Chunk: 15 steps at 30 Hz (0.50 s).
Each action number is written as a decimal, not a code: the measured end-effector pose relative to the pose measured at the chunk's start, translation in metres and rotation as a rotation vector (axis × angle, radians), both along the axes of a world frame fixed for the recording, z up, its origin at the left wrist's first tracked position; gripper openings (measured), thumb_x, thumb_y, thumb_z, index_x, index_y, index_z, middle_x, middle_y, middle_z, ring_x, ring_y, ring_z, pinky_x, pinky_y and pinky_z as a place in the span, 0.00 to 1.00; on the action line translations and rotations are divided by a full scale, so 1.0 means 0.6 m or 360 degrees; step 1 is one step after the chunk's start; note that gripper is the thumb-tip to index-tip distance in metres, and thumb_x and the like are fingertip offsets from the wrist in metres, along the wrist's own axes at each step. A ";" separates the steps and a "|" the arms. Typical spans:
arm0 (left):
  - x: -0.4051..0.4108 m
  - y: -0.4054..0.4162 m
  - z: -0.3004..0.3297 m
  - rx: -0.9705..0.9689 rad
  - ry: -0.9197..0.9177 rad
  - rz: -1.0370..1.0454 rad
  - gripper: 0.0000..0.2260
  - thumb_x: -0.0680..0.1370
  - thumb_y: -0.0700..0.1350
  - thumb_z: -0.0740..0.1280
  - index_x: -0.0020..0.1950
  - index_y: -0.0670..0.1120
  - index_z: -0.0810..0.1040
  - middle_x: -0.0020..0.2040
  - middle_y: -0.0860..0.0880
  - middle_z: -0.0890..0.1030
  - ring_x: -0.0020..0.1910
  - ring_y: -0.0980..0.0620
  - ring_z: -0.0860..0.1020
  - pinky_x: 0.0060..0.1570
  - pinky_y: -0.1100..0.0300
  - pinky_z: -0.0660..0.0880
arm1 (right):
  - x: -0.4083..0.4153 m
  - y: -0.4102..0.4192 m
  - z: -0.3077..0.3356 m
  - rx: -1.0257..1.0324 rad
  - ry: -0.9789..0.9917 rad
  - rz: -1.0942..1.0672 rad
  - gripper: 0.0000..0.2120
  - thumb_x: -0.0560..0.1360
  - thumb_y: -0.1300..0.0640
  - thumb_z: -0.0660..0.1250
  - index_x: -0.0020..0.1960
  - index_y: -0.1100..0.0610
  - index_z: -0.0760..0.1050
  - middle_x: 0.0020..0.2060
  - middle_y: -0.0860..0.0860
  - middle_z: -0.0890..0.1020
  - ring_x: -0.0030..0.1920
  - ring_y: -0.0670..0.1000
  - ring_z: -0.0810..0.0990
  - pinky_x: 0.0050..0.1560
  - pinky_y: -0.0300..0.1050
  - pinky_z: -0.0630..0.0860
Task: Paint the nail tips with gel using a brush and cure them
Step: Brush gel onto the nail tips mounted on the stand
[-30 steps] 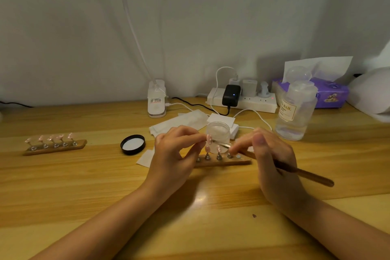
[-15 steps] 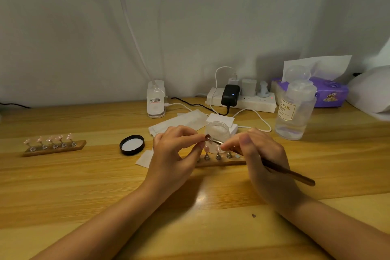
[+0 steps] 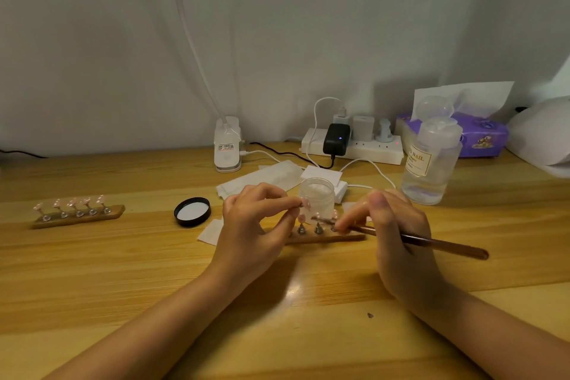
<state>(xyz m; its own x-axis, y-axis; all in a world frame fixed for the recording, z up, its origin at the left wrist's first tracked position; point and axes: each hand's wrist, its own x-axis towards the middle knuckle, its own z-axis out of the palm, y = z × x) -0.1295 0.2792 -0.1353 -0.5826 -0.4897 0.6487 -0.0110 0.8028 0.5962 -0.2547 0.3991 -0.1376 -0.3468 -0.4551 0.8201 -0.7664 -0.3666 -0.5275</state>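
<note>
Down and to the right has gone the brush (image 3: pixel 416 241) since a second ago: its tip was up by the nail tip in the left hand (image 3: pixel 256 225), and now it points low, just over the little metal pegs on the near wooden holder (image 3: pixel 327 237). The left hand has stayed in the same spot.

The left hand's grip is a pinch: thumb and first finger squeeze a small pink nail tip (image 3: pixel 305 203), held up in front of the clear gel jar (image 3: pixel 317 194). The right hand (image 3: pixel 398 231) has its fingers curled round the thin brown brush like a pencil, and the long handle sticks out to the right of that grip. The brush tip is just left of the right fingers and below the pinched nail tip, not touching it.

The near holder lies on the wooden surface (image 3: pixel 123 271) under and between both hands. Far to the left of the left hand sits a second holder (image 3: pixel 78 216) with five pink nail tips stuck on it. The black jar lid (image 3: pixel 192 212) lies just left of the left hand. Behind the right hand stands a clear pump bottle (image 3: pixel 430 163).
</note>
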 end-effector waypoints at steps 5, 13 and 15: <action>0.000 0.000 0.000 0.0013 -0.0019 0.0017 0.11 0.71 0.37 0.71 0.48 0.52 0.81 0.42 0.56 0.78 0.46 0.51 0.75 0.48 0.36 0.69 | 0.003 -0.007 0.001 0.0119 0.0119 -0.0031 0.19 0.80 0.47 0.48 0.41 0.47 0.76 0.36 0.39 0.78 0.40 0.41 0.77 0.46 0.50 0.73; 0.000 0.002 0.001 0.0080 -0.0003 0.0005 0.11 0.71 0.37 0.71 0.47 0.52 0.80 0.43 0.54 0.79 0.47 0.51 0.75 0.50 0.36 0.68 | 0.003 -0.004 0.001 0.0078 0.0084 0.0027 0.17 0.79 0.51 0.50 0.42 0.48 0.75 0.36 0.41 0.79 0.41 0.41 0.77 0.46 0.49 0.73; 0.000 0.001 0.001 0.0081 0.0003 0.0002 0.11 0.71 0.36 0.71 0.47 0.52 0.80 0.42 0.55 0.78 0.47 0.51 0.76 0.50 0.36 0.68 | 0.005 -0.007 0.000 0.0131 0.0129 -0.0012 0.18 0.80 0.48 0.49 0.41 0.48 0.76 0.36 0.38 0.78 0.41 0.39 0.77 0.48 0.46 0.71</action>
